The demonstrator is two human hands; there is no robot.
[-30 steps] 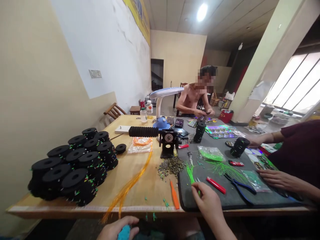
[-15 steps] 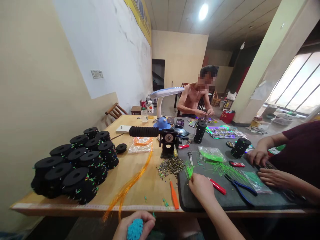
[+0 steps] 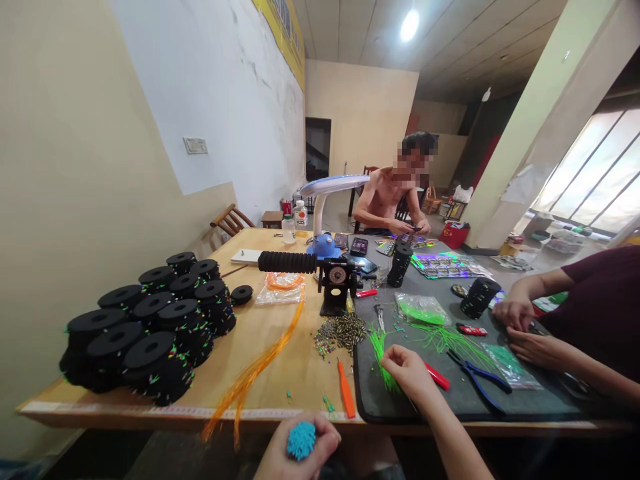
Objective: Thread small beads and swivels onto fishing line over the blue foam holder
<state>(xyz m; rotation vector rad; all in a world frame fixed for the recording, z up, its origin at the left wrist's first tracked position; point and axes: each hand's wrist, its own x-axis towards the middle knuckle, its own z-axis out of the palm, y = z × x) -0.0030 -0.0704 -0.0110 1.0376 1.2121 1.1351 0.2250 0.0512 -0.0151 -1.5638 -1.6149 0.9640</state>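
My left hand (image 3: 300, 450), low at the table's front edge, is closed around a bundle of blue thin pieces (image 3: 301, 441), its ends facing up. My right hand (image 3: 407, 375) hovers over the dark mat with thumb and forefinger pinched together. What the pinch holds, if anything, is too small to make out. Bright green strands (image 3: 381, 353) lie right beside and partly behind those fingertips. Just past the right hand is a red-handled tool (image 3: 438, 377), partly covered by it. An orange-handled tool (image 3: 345, 390) and small green pieces (image 3: 327, 404) rest between the hands.
Stacked black foam spools (image 3: 150, 353) fill the left side. Orange strands (image 3: 265, 363) trail toward the front edge. A clamp-like black device (image 3: 336, 283), a lamp (image 3: 325, 247), a bead pile (image 3: 345, 332) and blue pliers (image 3: 480, 377) stand or lie around. Two co-workers sit opposite and right.
My left hand has moved right and slightly up with the blue bundle. My right hand has shifted slightly right; the green strands now stretch past its fingertips, lower on the mat.
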